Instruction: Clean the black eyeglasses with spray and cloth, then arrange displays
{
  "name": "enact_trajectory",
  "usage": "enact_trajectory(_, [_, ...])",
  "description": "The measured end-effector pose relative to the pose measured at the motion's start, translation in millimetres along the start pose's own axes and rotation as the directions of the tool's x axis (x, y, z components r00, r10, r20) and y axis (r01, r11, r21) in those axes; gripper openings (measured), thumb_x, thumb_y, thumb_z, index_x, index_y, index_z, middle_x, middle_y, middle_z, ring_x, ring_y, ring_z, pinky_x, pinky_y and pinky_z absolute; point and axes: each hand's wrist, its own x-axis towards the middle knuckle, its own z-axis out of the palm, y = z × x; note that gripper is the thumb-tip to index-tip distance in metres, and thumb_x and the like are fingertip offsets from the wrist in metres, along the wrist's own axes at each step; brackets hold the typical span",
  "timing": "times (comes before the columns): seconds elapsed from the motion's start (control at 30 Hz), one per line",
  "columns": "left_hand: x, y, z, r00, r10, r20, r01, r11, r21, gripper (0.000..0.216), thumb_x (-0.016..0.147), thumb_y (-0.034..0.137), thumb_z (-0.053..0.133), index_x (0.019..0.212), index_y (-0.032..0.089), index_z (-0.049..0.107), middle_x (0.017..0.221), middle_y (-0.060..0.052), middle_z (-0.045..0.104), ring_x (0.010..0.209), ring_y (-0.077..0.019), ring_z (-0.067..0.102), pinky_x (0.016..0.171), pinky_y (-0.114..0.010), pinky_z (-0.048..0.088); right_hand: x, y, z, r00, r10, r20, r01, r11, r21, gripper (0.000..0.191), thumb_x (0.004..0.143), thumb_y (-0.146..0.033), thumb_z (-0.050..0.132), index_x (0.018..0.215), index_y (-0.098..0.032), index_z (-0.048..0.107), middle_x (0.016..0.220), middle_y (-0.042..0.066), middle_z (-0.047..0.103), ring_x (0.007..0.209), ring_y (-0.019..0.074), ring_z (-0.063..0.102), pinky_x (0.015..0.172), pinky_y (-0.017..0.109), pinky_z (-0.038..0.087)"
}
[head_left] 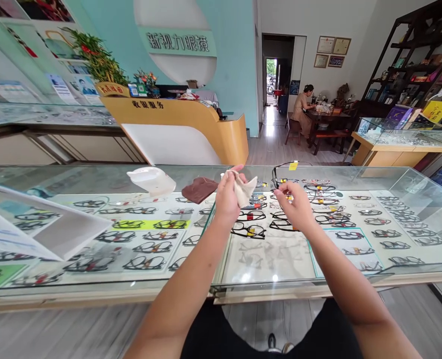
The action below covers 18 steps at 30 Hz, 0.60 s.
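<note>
My left hand (229, 192) is closed around a crumpled cream cloth (245, 190), held above the glass display counter (269, 286). Between the thumb and fingers of my right hand (294, 203) is a pair of dark-framed eyeglasses (274, 175), raised over the counter with a yellow tag (293, 165) on it. Several eyeglasses (248, 231) with coloured tags sit in rows below and around both hands. A brown cloth (200, 190) lies on the glass left of my left hand. Farther left is a white plastic bottle (151, 180), seemingly on its side.
A white folded sign (56, 224) stands on the counter at the left. Beyond is a curved yellow cashier desk (191, 112) with a potted plant (101, 57). A person (303, 112) sits at a dark table in the back right. Another display case (396, 137) stands at the right.
</note>
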Motion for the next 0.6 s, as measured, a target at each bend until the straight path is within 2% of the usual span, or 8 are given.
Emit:
enact_trajectory(0.07, [-1,-1,-3,0.994,0.096,0.053,-0.101,0.987,0.124,0.043,0.089,0.065,0.073,0.098,0.024,0.077,0.068,0.003,0.051,0.061,-0.0126,0.046,0.065,-0.026,0.047,5,0,-12,0.995,0.068,0.078,-0.089,0.947,0.309,0.031,0.1,-0.052,0.06,0.086,-0.024,0.059,0.09,0.004,0.074,0.084,0.0194,0.062,0.083,0.034,0.048])
enact_trajectory(0.13, [-5,2,-4,0.967,0.209,0.147,-0.244,0.925,0.292,0.048,0.09,0.071,0.069,0.095,0.024,0.078,0.072,0.0,0.053,0.066,-0.0151,0.047,0.071,-0.029,0.049,10,-1,-22,0.973,0.113,0.201,-0.203,0.833,0.515,0.039,0.092,-0.061,0.069,0.084,-0.024,0.059,0.087,0.003,0.075,0.082,0.018,0.062,0.082,0.033,0.048])
enact_trajectory(0.2, [-10,10,-3,0.916,0.299,0.267,-0.392,0.808,0.44,0.049,0.089,0.071,0.07,0.099,0.025,0.08,0.086,-0.005,0.064,0.082,-0.0199,0.057,0.086,-0.033,0.052,13,-2,-29,0.942,0.117,0.315,-0.298,0.724,0.622,0.043,0.085,-0.063,0.077,0.081,-0.023,0.061,0.083,0.002,0.075,0.079,0.017,0.062,0.081,0.032,0.048])
enact_trajectory(0.3, [-14,29,4,0.843,0.319,0.433,-0.522,0.676,0.52,0.056,0.078,0.065,0.086,0.119,0.028,0.079,0.122,-0.01,0.072,0.109,-0.0276,0.062,0.104,-0.04,0.05,20,-5,-41,0.892,0.078,0.445,-0.392,0.625,0.675,0.043,0.081,-0.06,0.083,0.078,-0.022,0.062,0.079,0.002,0.075,0.074,0.0156,0.062,0.077,0.031,0.048])
enact_trajectory(0.37, [-13,44,12,0.791,0.288,0.54,-0.582,0.626,0.519,0.073,0.07,0.06,0.094,0.133,0.03,0.074,0.143,-0.011,0.068,0.121,-0.0304,0.061,0.107,-0.041,0.05,27,-11,-51,0.85,0.024,0.527,-0.428,0.613,0.664,0.042,0.08,-0.058,0.084,0.077,-0.022,0.063,0.077,0.002,0.075,0.072,0.0158,0.062,0.072,0.031,0.047])
enact_trajectory(0.43, [-8,59,21,0.72,0.271,0.639,-0.652,0.58,0.489,0.076,0.07,0.059,0.095,0.137,0.031,0.072,0.145,-0.011,0.068,0.123,-0.0306,0.061,0.107,-0.041,0.05,37,-20,-63,0.814,-0.037,0.58,-0.427,0.639,0.64,0.041,0.08,-0.056,0.085,0.076,-0.021,0.063,0.075,0.003,0.075,0.071,0.0161,0.063,0.069,0.03,0.047])
enact_trajectory(0.5, [-2,73,32,0.652,0.289,0.701,-0.716,0.538,0.444,0.067,0.071,0.059,0.094,0.129,0.03,0.077,0.13,-0.01,0.076,0.113,-0.0291,0.064,0.102,-0.041,0.052,48,-31,-76,0.799,-0.081,0.596,-0.392,0.682,0.618,0.041,0.081,-0.056,0.085,0.075,-0.021,0.064,0.074,0.003,0.075,0.07,0.0161,0.063,0.067,0.03,0.048])
enact_trajectory(0.6, [6,92,46,0.587,0.387,0.711,-0.786,0.482,0.386,0.055,0.07,0.061,0.094,0.113,0.029,0.081,0.106,-0.008,0.08,0.094,-0.0261,0.065,0.092,-0.041,0.053,62,-51,-93,0.825,-0.133,0.549,-0.279,0.749,0.601,0.045,0.083,-0.063,0.082,0.075,-0.022,0.065,0.074,0.003,0.074,0.07,0.0175,0.065,0.067,0.032,0.051])
